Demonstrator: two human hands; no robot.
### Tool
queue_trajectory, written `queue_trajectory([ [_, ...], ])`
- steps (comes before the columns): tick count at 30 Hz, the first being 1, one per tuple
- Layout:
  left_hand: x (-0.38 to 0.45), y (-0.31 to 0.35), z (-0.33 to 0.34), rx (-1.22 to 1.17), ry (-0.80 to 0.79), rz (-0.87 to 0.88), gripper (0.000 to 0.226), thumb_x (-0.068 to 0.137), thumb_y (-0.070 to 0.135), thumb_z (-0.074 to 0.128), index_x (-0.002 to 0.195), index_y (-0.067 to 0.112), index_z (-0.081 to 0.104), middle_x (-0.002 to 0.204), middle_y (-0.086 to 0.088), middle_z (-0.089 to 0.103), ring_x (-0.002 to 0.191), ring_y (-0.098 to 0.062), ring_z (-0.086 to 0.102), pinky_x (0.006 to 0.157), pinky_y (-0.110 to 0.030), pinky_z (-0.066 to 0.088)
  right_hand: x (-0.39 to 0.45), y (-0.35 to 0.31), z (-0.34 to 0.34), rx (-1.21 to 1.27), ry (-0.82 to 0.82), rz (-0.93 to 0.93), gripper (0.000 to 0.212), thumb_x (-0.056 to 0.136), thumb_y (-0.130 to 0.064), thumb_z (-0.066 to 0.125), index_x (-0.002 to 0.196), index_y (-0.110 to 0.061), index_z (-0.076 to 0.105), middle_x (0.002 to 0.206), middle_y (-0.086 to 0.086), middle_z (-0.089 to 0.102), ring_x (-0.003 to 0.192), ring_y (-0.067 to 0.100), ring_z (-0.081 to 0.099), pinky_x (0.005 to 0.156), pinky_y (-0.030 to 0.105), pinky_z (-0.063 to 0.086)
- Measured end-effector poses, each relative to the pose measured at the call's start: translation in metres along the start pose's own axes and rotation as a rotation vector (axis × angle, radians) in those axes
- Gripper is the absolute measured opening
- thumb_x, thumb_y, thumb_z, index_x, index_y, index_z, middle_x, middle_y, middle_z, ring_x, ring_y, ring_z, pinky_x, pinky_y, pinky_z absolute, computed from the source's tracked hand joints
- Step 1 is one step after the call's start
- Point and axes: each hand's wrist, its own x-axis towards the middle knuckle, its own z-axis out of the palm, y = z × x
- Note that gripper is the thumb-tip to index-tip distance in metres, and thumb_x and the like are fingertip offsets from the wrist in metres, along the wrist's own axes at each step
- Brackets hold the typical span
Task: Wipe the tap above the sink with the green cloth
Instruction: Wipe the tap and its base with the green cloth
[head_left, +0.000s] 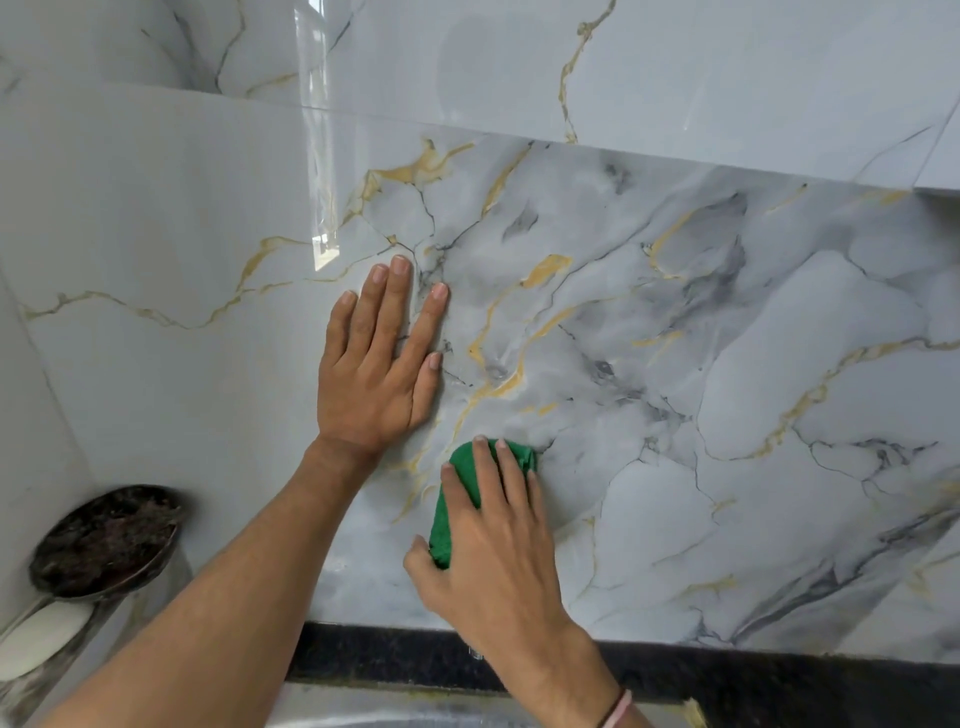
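Observation:
My right hand (496, 540) presses a folded green cloth (449, 512) flat against the marble-patterned wall tile (675, 364), just above the black counter strip. Fingers lie over the cloth, and only its left and top edges show. My left hand (382, 364) rests flat on the wall above and to the left of the cloth, fingers spread, holding nothing. No tap shows in this view. A sliver of the steel sink (395, 709) appears at the bottom edge.
A dark round corner shelf (106, 540) sticks out at the lower left, with a white bar (41, 636) beneath it. A black stone strip (727, 680) runs along the base of the wall. The side wall meets the back wall at the left.

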Motion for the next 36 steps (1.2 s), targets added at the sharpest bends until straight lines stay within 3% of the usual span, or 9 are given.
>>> queue_trajectory([
  [6,0.001,0.000,-0.002,-0.001,-0.004,-0.004,0.061,0.100,0.034,0.034,0.159,0.018,0.035,0.163,-0.018,0.029,0.152,-0.034,0.036,0.122,-0.050,0.035,-0.013,-0.002,0.011,0.026,0.096,0.042,0.066,0.071,-0.030,0.071,0.134,-0.013,0.062,0.156,0.019,0.045,0.147,0.039,0.036,0.115,0.051,0.044],
  [14,0.000,0.000,-0.001,-0.004,-0.002,-0.010,0.061,0.100,0.034,0.036,0.159,0.018,0.036,0.164,-0.017,0.026,0.152,-0.034,0.035,0.123,-0.050,0.035,-0.046,0.000,0.044,0.142,0.384,-0.007,0.052,0.070,-0.017,0.062,0.122,-0.020,0.069,0.153,0.017,0.051,0.145,0.036,0.042,0.105,0.048,0.055],
  [18,-0.001,-0.001,0.001,0.000,-0.003,-0.014,0.062,0.100,0.034,0.036,0.160,0.019,0.035,0.164,-0.017,0.028,0.153,-0.034,0.034,0.124,-0.050,0.034,-0.065,0.000,0.060,0.108,0.492,-0.065,0.041,0.065,-0.004,0.062,0.100,-0.019,0.077,0.148,0.019,0.057,0.140,0.039,0.047,0.099,0.052,0.056],
  [24,-0.002,0.000,0.001,0.014,-0.005,-0.013,0.062,0.100,0.035,0.036,0.160,0.020,0.033,0.165,-0.015,0.023,0.154,-0.033,0.033,0.126,-0.048,0.031,-0.098,0.006,0.075,0.161,0.608,-0.165,0.038,0.100,-0.012,0.047,0.094,-0.024,0.083,0.145,0.008,0.050,0.141,0.031,0.042,0.086,0.044,0.065],
  [27,-0.002,0.000,0.001,0.016,0.000,-0.017,0.063,0.100,0.034,0.034,0.161,0.020,0.032,0.165,-0.015,0.021,0.154,-0.033,0.034,0.126,-0.047,0.031,-0.130,0.020,0.087,0.291,0.498,-0.200,0.030,0.103,-0.019,0.052,0.101,-0.027,0.082,0.142,0.003,0.053,0.138,0.020,0.047,0.091,0.028,0.061],
  [28,-0.002,0.000,0.001,0.020,-0.001,-0.017,0.063,0.100,0.035,0.034,0.161,0.020,0.031,0.165,-0.015,0.021,0.154,-0.033,0.033,0.126,-0.047,0.030,-0.142,0.026,0.092,0.479,0.381,-0.134,0.021,0.097,-0.022,0.064,0.110,-0.031,0.078,0.141,0.002,0.054,0.135,0.010,0.052,0.093,0.018,0.058],
  [30,-0.002,0.001,0.001,0.024,-0.002,-0.017,0.063,0.100,0.035,0.034,0.161,0.020,0.030,0.166,-0.015,0.020,0.154,-0.033,0.033,0.126,-0.047,0.029,-0.152,0.037,0.085,1.083,0.091,0.317,0.049,0.077,-0.021,0.084,0.124,-0.030,0.071,0.132,0.007,0.063,0.115,0.008,0.067,0.088,0.017,0.060],
  [33,-0.002,0.000,0.002,0.025,0.003,-0.018,0.063,0.100,0.035,0.033,0.161,0.020,0.031,0.166,-0.015,0.021,0.154,-0.033,0.034,0.126,-0.047,0.029,-0.149,0.072,0.084,1.738,-0.344,0.783,0.033,0.087,0.013,0.058,0.120,0.012,0.063,0.090,0.025,0.075,0.079,0.041,0.072,0.068,0.040,0.059],
  [36,-0.001,0.000,0.002,0.025,0.002,-0.017,0.063,0.100,0.035,0.033,0.161,0.019,0.032,0.165,-0.015,0.021,0.153,-0.033,0.034,0.126,-0.047,0.029,-0.106,0.091,0.078,1.958,-0.216,1.107,0.026,0.097,0.001,0.047,0.107,0.018,0.064,0.113,0.037,0.064,0.102,0.049,0.064,0.081,0.037,0.065],
])
